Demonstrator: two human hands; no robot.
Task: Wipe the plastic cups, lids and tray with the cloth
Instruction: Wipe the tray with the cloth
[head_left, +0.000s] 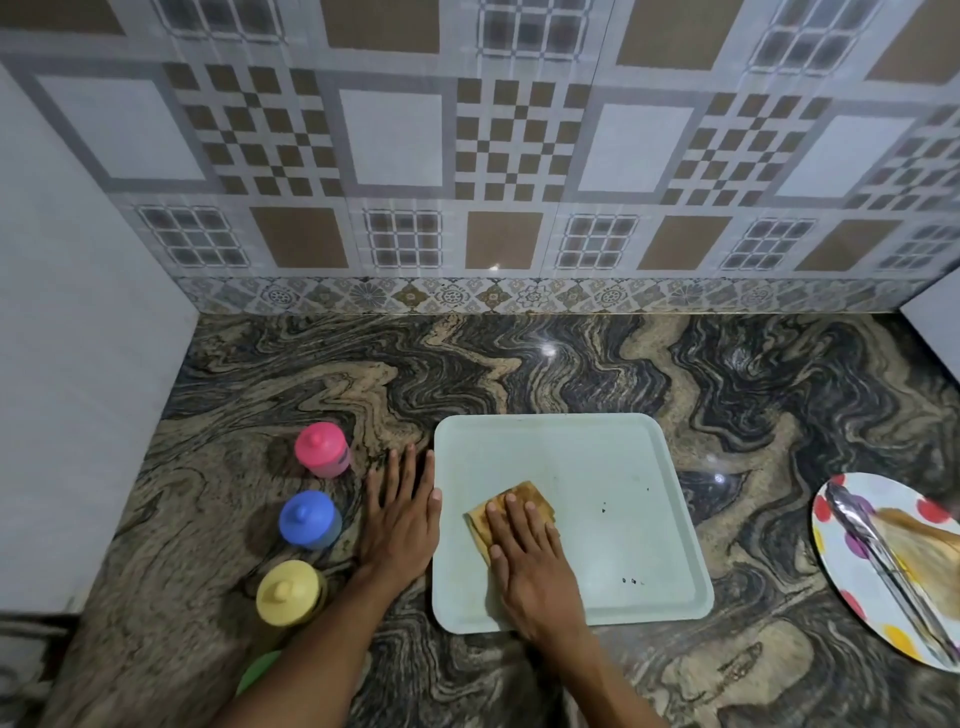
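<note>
A pale green tray (597, 452) lies flat on the marbled counter. My right hand (530, 561) presses a folded brown cloth (519, 499) onto the tray's left half, fingers straight. My left hand (402, 514) lies flat on the counter against the tray's left edge, thumb touching the rim. Left of it stand three lidded plastic cups in a line: pink (322, 449), blue (310, 519) and yellow (290, 592). A green object (257, 670) peeks out beside my left forearm. A few dark specks sit on the tray's right half.
A dotted plate (852, 566) at the right edge holds metal tongs (883, 561) and a brownish piece of food. A tiled wall (467, 156) backs the counter, and white walls close both sides.
</note>
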